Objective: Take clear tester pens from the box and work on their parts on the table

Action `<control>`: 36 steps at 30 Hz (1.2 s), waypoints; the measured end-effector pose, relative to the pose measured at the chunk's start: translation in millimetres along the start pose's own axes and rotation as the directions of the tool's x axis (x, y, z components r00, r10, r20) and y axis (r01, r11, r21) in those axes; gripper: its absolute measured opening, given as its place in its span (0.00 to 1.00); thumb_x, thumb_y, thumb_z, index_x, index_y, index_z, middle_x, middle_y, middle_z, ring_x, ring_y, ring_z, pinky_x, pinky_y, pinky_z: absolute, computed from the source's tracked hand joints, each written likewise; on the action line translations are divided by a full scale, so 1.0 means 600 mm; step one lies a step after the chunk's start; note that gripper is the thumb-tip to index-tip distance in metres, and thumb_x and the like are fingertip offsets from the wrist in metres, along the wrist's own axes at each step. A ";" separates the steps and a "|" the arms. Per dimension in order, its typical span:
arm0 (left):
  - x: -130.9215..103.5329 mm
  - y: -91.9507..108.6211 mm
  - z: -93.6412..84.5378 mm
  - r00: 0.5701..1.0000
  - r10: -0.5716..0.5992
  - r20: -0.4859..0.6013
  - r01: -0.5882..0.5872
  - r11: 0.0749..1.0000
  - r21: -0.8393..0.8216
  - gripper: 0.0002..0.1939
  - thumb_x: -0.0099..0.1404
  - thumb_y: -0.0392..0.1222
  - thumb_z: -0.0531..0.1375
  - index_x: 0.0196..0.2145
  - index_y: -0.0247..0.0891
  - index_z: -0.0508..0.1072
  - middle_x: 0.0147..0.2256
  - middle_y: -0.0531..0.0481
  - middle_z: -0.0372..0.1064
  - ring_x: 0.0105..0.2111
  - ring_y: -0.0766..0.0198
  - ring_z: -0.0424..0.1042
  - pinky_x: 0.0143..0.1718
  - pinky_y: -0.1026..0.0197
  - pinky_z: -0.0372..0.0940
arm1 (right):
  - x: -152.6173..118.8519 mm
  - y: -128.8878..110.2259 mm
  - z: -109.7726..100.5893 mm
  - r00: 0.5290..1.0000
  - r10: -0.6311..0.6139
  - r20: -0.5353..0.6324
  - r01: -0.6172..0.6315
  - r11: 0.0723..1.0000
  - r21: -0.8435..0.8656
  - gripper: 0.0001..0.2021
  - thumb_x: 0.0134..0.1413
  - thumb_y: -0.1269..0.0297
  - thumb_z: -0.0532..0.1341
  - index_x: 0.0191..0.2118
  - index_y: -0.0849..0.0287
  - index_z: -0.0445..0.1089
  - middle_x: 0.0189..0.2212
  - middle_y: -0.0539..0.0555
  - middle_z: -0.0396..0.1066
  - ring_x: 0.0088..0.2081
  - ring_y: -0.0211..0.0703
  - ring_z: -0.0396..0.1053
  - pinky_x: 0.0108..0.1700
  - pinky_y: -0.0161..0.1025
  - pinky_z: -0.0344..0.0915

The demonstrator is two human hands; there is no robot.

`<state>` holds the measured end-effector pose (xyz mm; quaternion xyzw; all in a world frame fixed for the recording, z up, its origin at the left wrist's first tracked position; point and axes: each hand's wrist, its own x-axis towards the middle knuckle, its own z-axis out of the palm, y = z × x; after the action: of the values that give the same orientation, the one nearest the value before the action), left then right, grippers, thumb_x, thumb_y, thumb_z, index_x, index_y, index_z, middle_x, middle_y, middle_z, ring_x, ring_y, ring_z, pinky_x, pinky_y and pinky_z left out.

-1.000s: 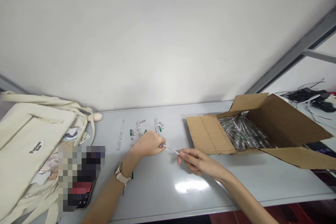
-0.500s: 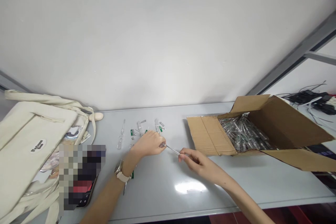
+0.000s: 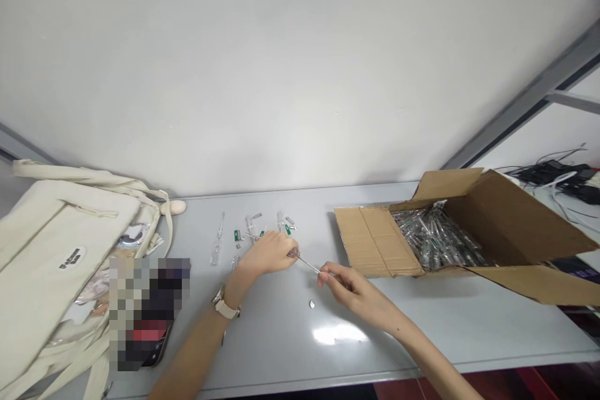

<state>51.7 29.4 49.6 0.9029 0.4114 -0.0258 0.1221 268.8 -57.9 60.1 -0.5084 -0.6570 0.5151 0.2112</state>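
Observation:
My left hand [image 3: 268,252] is closed in a fist around the handle end of a tester screwdriver [image 3: 307,264], and most of that handle is hidden. The thin metal shaft points right and down to my right hand [image 3: 350,286], whose thumb and fingers pinch it. On the table below the shaft lies a small metal piece [image 3: 312,304]. Left of my fist, a clear tester screwdriver [image 3: 217,242] lies whole. Around it are clear handles [image 3: 280,220], green slips [image 3: 237,235] and small metal parts [image 3: 291,223], some partly covered by my left hand.
An open cardboard box [image 3: 379,242] on the right holds many tester screwdrivers [image 3: 435,234]. At the left lie a cream bag [image 3: 42,244] and a phone [image 3: 157,350], largely pixelated. Black cables [image 3: 553,175] sit beyond the box. A white wall [image 3: 300,75] rises behind the grey table [image 3: 267,350].
A small metal piece now lies on the table below the shaft, where none showed before. My left fist has tilted slightly, showing more of the handle end. My right hand keeps its pinch.

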 end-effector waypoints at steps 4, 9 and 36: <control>0.001 -0.008 0.010 0.999 -0.036 -0.032 0.037 0.998 0.053 0.14 0.64 0.37 0.50 0.27 0.42 0.73 0.25 0.48 0.73 0.24 0.61 0.67 0.28 0.59 0.52 | 0.002 0.026 0.019 0.983 -0.024 -0.179 0.001 0.991 -0.130 0.17 0.68 0.51 0.45 0.36 0.56 0.61 0.23 0.46 0.60 0.25 0.37 0.59 0.29 0.34 0.53; -0.001 -0.005 0.014 0.997 0.001 -0.071 0.004 0.998 0.070 0.13 0.65 0.36 0.50 0.28 0.41 0.71 0.24 0.49 0.73 0.23 0.61 0.66 0.28 0.59 0.51 | 0.018 0.060 0.052 0.945 -0.095 -0.313 -0.082 0.857 -0.508 0.16 0.70 0.58 0.42 0.45 0.58 0.63 0.29 0.53 0.72 0.25 0.43 0.69 0.27 0.36 0.55; -0.011 0.004 0.010 0.997 0.016 -0.071 -0.015 1.000 0.020 0.13 0.68 0.37 0.51 0.30 0.39 0.73 0.25 0.48 0.72 0.27 0.60 0.73 0.30 0.62 0.57 | 0.027 0.094 0.056 0.777 -0.507 -0.373 0.104 0.688 -0.719 0.17 0.65 0.71 0.45 0.55 0.58 0.62 0.50 0.64 0.65 0.50 0.51 0.66 0.50 0.48 0.66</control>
<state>49.6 21.4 45.2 0.9075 0.4082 0.0032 0.0986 261.2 -61.7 -7.1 -0.5505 -0.7852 0.0354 0.2815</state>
